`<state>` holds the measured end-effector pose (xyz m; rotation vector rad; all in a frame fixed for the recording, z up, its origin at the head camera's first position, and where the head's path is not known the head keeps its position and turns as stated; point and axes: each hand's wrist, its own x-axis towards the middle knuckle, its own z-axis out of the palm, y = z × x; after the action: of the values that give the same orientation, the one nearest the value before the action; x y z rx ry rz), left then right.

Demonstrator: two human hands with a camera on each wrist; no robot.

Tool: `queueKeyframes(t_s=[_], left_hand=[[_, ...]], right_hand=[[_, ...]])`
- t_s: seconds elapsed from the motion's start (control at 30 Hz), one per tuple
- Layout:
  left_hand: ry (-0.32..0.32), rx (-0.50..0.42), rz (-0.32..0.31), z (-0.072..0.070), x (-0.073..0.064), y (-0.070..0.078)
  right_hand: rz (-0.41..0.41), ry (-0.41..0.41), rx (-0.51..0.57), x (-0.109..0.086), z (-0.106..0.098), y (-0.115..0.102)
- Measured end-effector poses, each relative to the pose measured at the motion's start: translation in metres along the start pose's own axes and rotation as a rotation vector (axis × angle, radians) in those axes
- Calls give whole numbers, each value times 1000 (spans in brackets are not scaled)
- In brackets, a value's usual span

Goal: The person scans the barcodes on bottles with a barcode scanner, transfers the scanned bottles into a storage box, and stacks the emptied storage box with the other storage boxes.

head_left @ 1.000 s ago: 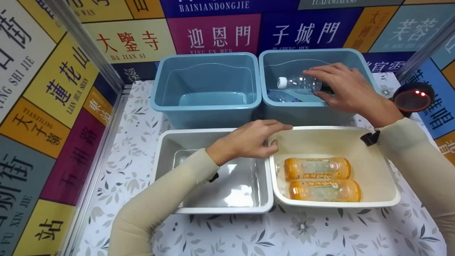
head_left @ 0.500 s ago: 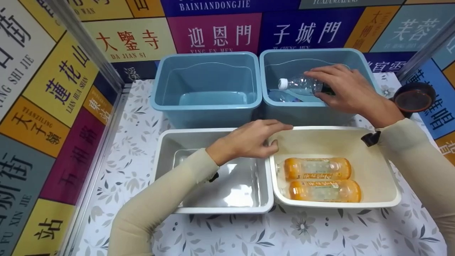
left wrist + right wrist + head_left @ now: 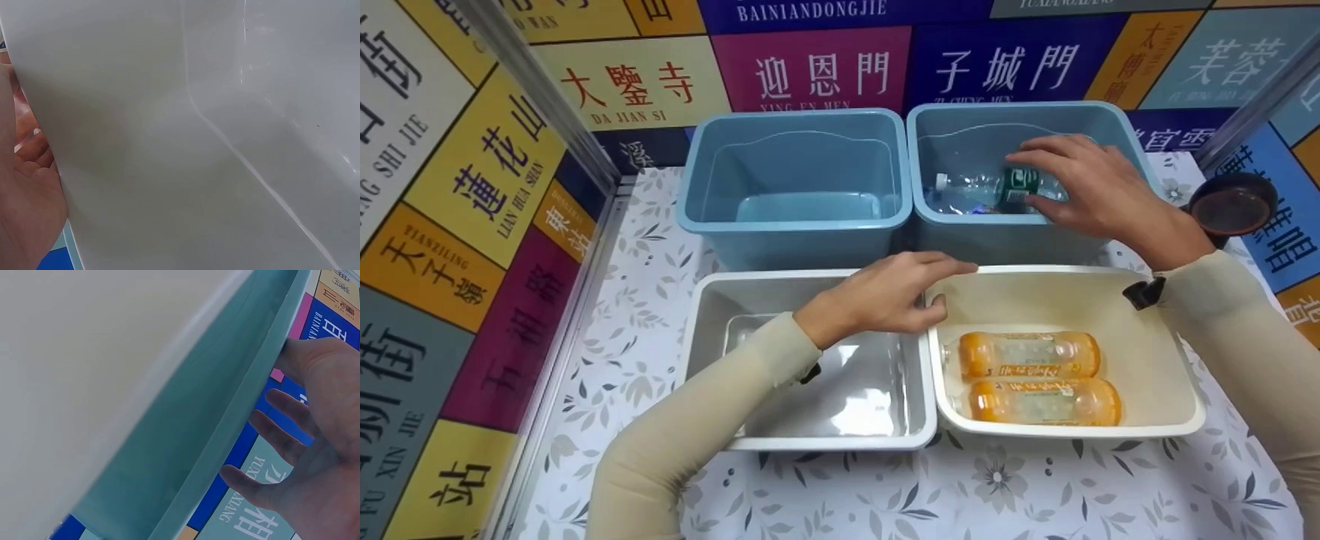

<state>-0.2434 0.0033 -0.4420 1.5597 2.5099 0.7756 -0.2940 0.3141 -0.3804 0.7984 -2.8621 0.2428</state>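
In the head view, a clear plastic bottle point(image 3: 1020, 185) with a white cap and dark green label lies on its side in the right blue bin point(image 3: 990, 240). A second clear bottle shows partly beneath it. Over that bin my right hand point(image 3: 1099, 187) hovers with its fingers spread and apart from the bottle. In the right wrist view the same hand point(image 3: 323, 433) has nothing between its fingers. My left hand point(image 3: 881, 296) hangs with loose fingers at the adjoining rims of the grey-white bin point(image 3: 810, 442) and the cream bin point(image 3: 1072, 430).
Two orange-labelled bottles, one point(image 3: 1030, 355) behind the other point(image 3: 1046, 403), lie in the cream bin. A left blue bin point(image 3: 802, 244) stands behind the grey-white one. A round black device point(image 3: 1234, 206) is beside the right wrist. Printed panels point(image 3: 810, 71) wall in the flowered tabletop point(image 3: 997, 487).
The green-labelled bottle has left my right hand and dropped lower into the right blue bin. The right hand stays over the bin with parted fingers. The left hand has not moved.
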Motion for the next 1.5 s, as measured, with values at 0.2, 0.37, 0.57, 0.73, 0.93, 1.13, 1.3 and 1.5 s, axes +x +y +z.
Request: queueKeyframes(t_s=[0.2, 0.37, 0.57, 0.73, 0.93, 1.13, 1.3, 1.5], left_hand=[[1, 10, 8, -1, 1, 0], [-17, -9, -17, -1, 1, 0], [-26, -20, -31, 0, 0, 1], [-16, -2, -19, 1, 0, 0], [1, 10, 11, 1, 1, -1], [0, 1, 11, 0, 1, -1], [0, 2, 8, 0, 1, 0], [12, 20, 14, 1, 0, 0]], right_hand=[[8, 0, -1, -1, -3, -1], [8, -6, -6, -1, -5, -2], [-14, 15, -10, -4, -10, -4], [-22, 36, -6, -9, -14, -6], [-21, 56, 6, -19, -22, -12], [-37, 79, -21, -28, -30, -19], [-40, 83, -32, -37, -36, -27], [-114, 132, -38, -46, -40, -38]])
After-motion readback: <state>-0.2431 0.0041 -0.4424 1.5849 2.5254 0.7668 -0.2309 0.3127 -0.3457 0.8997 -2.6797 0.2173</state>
